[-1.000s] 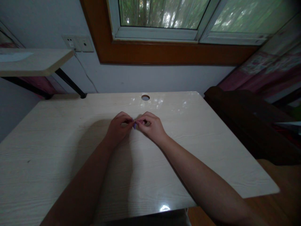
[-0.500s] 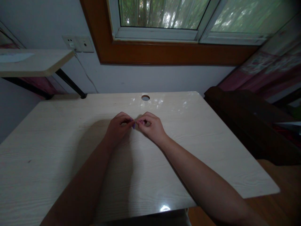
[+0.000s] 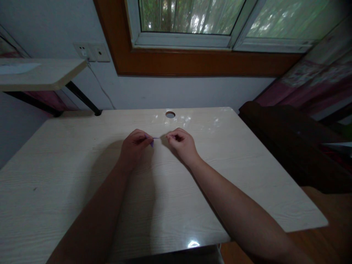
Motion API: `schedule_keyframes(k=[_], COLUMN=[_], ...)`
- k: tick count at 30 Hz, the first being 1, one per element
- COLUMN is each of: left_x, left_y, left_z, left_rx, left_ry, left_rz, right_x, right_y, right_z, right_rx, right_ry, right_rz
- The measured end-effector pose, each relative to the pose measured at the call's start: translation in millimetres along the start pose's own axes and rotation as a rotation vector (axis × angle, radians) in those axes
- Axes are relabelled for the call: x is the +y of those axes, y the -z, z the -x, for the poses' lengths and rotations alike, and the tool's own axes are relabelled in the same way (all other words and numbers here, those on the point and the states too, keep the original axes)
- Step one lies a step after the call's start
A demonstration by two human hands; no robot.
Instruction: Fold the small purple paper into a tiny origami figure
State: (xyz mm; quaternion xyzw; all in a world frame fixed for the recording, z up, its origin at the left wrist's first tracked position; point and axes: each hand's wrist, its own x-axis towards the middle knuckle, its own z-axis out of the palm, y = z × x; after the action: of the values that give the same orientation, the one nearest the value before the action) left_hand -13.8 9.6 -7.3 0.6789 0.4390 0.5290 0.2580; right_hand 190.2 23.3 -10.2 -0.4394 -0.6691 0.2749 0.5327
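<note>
My left hand is closed in a pinch on a small purple thing, too small to name, held just above the pale wooden desk. A thin purple strand runs from it to the right. My right hand is curled shut a short way to the right, its fingertips pinched near the strand's end; whether it grips the strand I cannot make out. Both forearms reach in from the near edge.
A round cable hole sits at the desk's far edge. A side shelf on dark legs stands at the far left under wall sockets. A dark wooden piece of furniture borders the desk's right side. A window is above.
The two hands, pinched together on the purple thing a second ago, have drawn apart. The left hand moved left with it and the right hand moved right and slightly away.
</note>
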Motion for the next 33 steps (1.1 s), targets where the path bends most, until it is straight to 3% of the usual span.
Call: schedule_keyframes(k=[2, 5, 13, 19, 33], left_x=[-2, -3, -2, -4, 4], left_y=[2.1, 1.5, -5.8, -6.2, -7.1], left_z=[0, 0, 0, 0, 1], left_rx=[0.018, 0.011, -0.064, -0.066, -0.1], left_ry=[0.008, 0.003, -0.042, -0.057, -0.094], left_rz=[-0.019, -0.019, -0.096, -0.098, -0.171], right_x=[4, 4, -8, -5, -6], right_y=[3, 4, -3, -3, -5], right_z=[-2, -2, 5, 5, 7], right_rx=[0.055, 0.039, -0.211, -0.164, -0.203], right_ry=[-0.037, -0.012, 0.132, 0.142, 0.166], right_rz=[-0.001, 0.011, -0.002, 0.033, 0.045])
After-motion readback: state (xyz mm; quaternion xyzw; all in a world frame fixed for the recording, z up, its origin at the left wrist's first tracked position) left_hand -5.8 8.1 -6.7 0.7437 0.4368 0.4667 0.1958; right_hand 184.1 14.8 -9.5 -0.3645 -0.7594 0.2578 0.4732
